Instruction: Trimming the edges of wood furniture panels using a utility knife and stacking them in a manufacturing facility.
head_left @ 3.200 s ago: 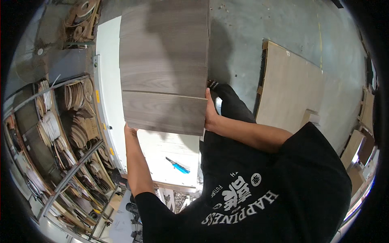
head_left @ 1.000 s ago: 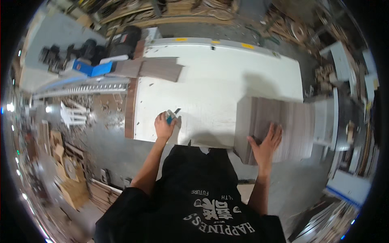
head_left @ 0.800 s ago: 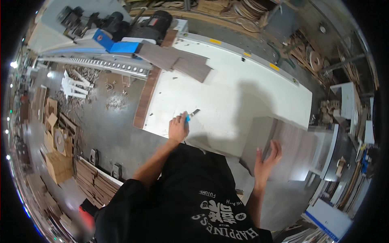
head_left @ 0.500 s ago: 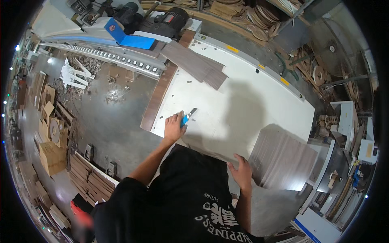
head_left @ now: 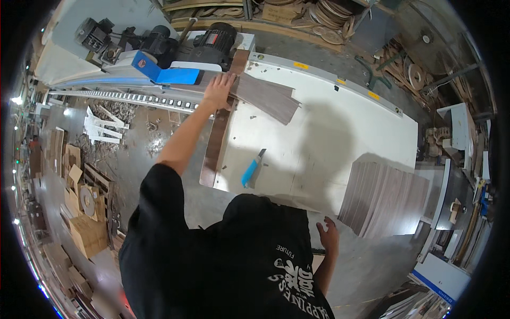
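At the far left of the white table (head_left: 313,175), my left hand (head_left: 218,93) reaches over the grey-brown wood-grain strips (head_left: 268,98). Its fingers are stretched out and rest on their left end, next to the blue angled guard (head_left: 178,76) of the machine. A utility knife (head_left: 251,171) with a blue handle lies on the tabletop, blade pointing away from me, touched by neither hand. My right hand (head_left: 329,234) hangs by the near edge, its fingers apart and holding nothing. To its right is a stack of wood-grain boards (head_left: 383,199).
Behind the guard stand dark motors (head_left: 217,41), and a toothed conveyor track (head_left: 127,99) runs off to the left. A metal rail (head_left: 324,80) lines the table's far edge. Scraps (head_left: 103,125) and cardboard boxes (head_left: 87,234) sit on the left floor. Rolls of edging (head_left: 332,21) lie at the back.
My left hand has let go of the knife, which now lies on the table, and has moved forward onto the strips. My right hand has drawn back slightly to the right.
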### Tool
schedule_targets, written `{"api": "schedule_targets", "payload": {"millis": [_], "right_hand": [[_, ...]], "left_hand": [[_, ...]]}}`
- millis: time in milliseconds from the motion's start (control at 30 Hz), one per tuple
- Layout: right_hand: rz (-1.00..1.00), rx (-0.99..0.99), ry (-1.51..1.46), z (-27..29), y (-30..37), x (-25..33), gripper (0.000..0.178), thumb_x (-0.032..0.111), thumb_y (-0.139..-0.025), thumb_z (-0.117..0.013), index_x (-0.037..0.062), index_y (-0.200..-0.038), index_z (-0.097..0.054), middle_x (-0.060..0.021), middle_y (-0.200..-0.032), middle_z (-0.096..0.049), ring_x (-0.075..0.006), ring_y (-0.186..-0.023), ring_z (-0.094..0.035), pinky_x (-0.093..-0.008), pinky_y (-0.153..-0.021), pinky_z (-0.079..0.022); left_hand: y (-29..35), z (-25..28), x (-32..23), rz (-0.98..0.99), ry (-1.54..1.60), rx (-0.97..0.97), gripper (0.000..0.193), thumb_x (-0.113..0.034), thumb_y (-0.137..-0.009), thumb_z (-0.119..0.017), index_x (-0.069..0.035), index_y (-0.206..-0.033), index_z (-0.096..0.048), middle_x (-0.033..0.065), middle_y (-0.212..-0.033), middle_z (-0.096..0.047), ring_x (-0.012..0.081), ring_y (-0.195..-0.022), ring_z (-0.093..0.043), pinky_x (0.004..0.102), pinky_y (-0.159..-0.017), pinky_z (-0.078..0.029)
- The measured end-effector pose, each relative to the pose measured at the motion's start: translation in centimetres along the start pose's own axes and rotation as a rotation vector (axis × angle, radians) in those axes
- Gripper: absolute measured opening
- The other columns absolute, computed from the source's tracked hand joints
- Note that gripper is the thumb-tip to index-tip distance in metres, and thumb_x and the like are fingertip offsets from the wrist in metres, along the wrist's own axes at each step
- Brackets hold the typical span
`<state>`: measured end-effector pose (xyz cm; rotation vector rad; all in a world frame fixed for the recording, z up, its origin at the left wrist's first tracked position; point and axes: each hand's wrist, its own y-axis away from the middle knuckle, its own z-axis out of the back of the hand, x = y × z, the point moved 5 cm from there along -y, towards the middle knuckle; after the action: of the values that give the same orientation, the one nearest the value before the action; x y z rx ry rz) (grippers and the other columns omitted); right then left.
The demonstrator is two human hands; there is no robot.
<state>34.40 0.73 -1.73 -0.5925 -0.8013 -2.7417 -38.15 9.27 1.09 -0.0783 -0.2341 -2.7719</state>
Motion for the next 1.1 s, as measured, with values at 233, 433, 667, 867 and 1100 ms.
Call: {"api": "schedule_targets", "payload": {"millis": [233,433,667,867,1100], "right_hand": [[0.083,-0.178,-0.066,-12.7,6.7,-17.0,0.045,0.031,-0.112,-0.063,0.0025,-0.147,-0.064,-0.0195,-0.134,-0.07,-0.0326,-0.121,-0.068,-0.0468,-0.104,-0.055],[0.341,0.048,0.127,-11.4,1.0,-13.0,0.044,0.032,-0.112,-0.062,0.0069,-0.148,-0.064,-0.0174,-0.136,-0.07,-0.0334,-0.123,-0.067,-0.0489,-0.106,-0.054],[0.215,0.094,-0.196,-7.2,0.5,-11.0,0.046,0.035,-0.111,-0.064,0.006,-0.146,-0.064,-0.0163,-0.133,-0.072,-0.0343,-0.12,-0.068,-0.0487,-0.103,-0.053],[0.058,0.036,-0.498,-5.4,1.7,-16.5,0.047,0.038,-0.11,-0.065,0.0052,-0.144,-0.065,-0.0153,-0.129,-0.074,-0.0351,-0.118,-0.069,-0.0485,-0.102,-0.053],[-0.243,0.131,-0.81,-3.9,-1.2,-10.1,0.052,0.037,-0.11,-0.068,0.0092,-0.152,-0.058,-0.008,-0.131,-0.072,-0.0202,-0.114,-0.068,-0.0362,-0.103,-0.051]], "left_hand": [[-5.6,-5.8,9.1,-0.006,-0.036,0.266,0.159,-0.039,-0.051,-0.109,-0.014,-0.176,-0.015,0.0136,-0.179,-0.031,0.0385,-0.167,-0.025,0.0569,-0.135,-0.023],[-5.4,-1.7,7.3,-0.121,0.027,0.124,0.136,-0.04,-0.048,-0.106,-0.012,-0.165,-0.042,0.0133,-0.157,-0.054,0.0336,-0.151,-0.05,0.0506,-0.131,-0.034],[-7.0,-0.2,-6.7,-0.397,0.089,-0.03,0.106,-0.056,-0.058,-0.101,-0.008,-0.145,-0.065,0.0132,-0.153,-0.059,0.0322,-0.148,-0.052,0.0562,-0.132,-0.03],[-8.6,-4.7,-13.2,-0.513,0.281,-0.114,0.11,-0.061,-0.06,-0.1,-0.012,-0.152,-0.063,0.0125,-0.159,-0.057,0.0341,-0.151,-0.05,0.053,-0.134,-0.029],[-17.0,-10.3,-7.5,-0.241,0.099,0.722,0.074,-0.06,-0.072,-0.098,-0.015,-0.128,-0.083,0.0064,-0.134,-0.079,0.0253,-0.115,-0.077,0.0439,-0.104,-0.059]]}}
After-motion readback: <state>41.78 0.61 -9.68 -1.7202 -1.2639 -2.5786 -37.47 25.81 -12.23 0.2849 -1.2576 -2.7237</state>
